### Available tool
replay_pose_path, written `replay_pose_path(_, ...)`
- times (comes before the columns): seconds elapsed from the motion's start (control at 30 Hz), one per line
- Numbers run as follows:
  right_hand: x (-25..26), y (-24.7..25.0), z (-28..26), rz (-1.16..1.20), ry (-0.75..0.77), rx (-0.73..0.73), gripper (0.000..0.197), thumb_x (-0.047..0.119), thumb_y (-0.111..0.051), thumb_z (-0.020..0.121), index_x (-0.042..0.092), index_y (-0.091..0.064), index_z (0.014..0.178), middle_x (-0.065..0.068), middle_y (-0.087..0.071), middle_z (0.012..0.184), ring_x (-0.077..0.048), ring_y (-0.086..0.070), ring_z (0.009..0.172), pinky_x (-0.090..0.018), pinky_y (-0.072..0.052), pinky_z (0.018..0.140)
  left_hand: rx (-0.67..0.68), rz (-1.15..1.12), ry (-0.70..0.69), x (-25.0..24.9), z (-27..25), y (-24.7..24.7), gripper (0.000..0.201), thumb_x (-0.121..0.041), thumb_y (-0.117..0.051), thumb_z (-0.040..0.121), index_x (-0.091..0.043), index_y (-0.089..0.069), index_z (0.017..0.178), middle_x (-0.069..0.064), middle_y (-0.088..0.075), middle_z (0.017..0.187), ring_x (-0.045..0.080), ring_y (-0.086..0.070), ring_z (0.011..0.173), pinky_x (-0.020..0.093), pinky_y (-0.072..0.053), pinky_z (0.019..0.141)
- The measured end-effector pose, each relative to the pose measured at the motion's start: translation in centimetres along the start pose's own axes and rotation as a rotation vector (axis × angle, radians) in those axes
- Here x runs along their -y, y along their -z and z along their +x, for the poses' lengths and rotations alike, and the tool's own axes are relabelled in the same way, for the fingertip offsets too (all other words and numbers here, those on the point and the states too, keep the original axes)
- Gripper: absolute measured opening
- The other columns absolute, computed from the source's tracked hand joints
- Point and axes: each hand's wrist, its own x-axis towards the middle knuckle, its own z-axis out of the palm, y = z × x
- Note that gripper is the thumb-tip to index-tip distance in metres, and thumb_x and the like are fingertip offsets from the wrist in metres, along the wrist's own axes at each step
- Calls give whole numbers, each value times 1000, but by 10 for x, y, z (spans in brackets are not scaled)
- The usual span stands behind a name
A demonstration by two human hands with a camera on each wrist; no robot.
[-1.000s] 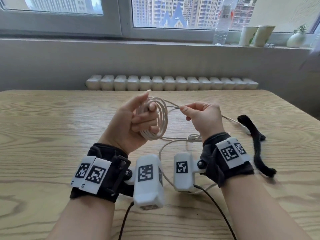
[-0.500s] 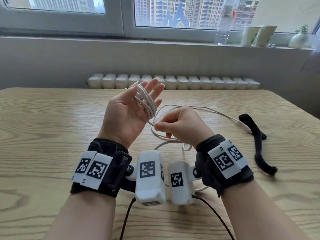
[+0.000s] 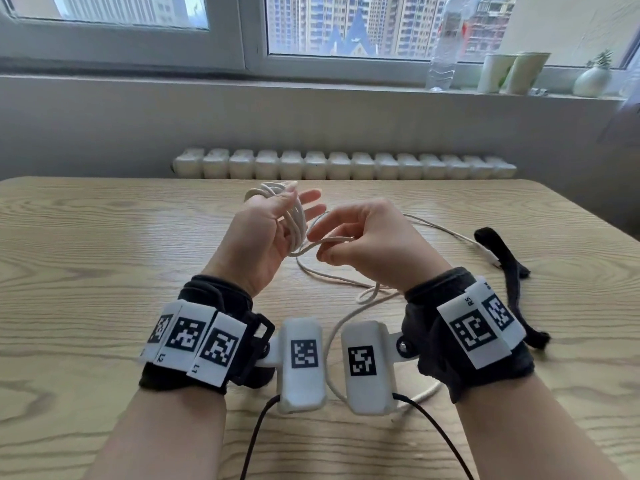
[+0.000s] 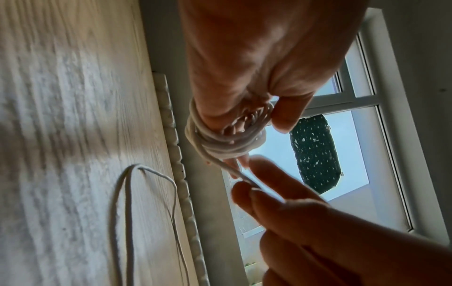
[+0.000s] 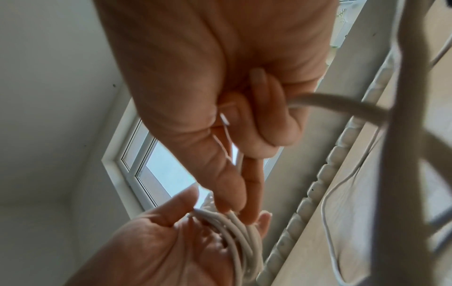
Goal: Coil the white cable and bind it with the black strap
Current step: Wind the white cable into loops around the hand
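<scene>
The white cable's coil is looped round the straight, spread fingers of my left hand, held palm up above the table. The left wrist view shows the turns of the coil round the fingers, with the thumb lying against them. My right hand pinches the free strand between thumb and forefinger, close to the left palm. The rest of the cable trails loosely on the table to its plug. The black strap lies flat at the right, untouched, next to the plug.
A wooden table spans the view, with a white radiator behind its far edge. On the windowsill stand a plastic bottle, two cups and a small vase. Black camera cords hang near my wrists.
My left hand went from gripping the coil to fingers straight and spread. My right hand swept the strand from the right down and in toward the left palm.
</scene>
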Motion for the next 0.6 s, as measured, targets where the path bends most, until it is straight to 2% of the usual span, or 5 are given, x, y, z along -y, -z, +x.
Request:
replay_pose_path(0.13, 4, 7, -2, 110, 31, -53, 25, -11, -67, 71, 13, -70, 79, -8, -75, 75, -26, -71, 77, -36, -58, 77, -10, 48, 72, -1, -1, 1, 31, -33, -39, 99, -8, -56, 100, 6, -72, 90, 14, -66, 78, 28, -50, 75)
replay_pose_path(0.2, 5, 10, -2, 176, 44, -76, 26, -11, -67, 72, 13, -68, 78, -11, -75, 76, -13, -68, 67, -25, -58, 61, 0, 124, 110, 1, -1, 1, 40, -43, -38, 97, -8, -57, 101, 2, -73, 75, 12, -68, 72, 29, -49, 78)
replay_pose_path(0.3, 9, 13, -3, 275, 49, -121, 24, -14, -64, 75, 10, -64, 80, -14, -73, 77, 2, -57, 47, -7, -37, 43, 68, 267, 144, 6, 1, 3, 52, -49, -33, 97, -5, -49, 119, 10, -71, 85, 18, -68, 77, 35, -47, 85)
replay_pose_path(0.47, 12, 16, -7, 374, 60, -171, 16, -7, -64, 80, 9, -62, 83, -20, -73, 87, 5, -53, 38, -5, -37, 42, 184, 481, 155, 9, -1, 6, 62, -58, -28, 92, -4, -55, 106, 4, -58, 62, 14, -50, 56, 28, -36, 59)
replay_pose_path(0.6, 12, 19, -7, 429, 51, -219, 9, 0, -64, 84, 8, -63, 87, -19, -73, 88, 4, -52, 38, -6, -38, 42, 261, 518, 145, 12, -1, 7, 72, -64, -22, 89, -3, -61, 94, 2, -50, 54, 19, -45, 56, 34, -38, 66)
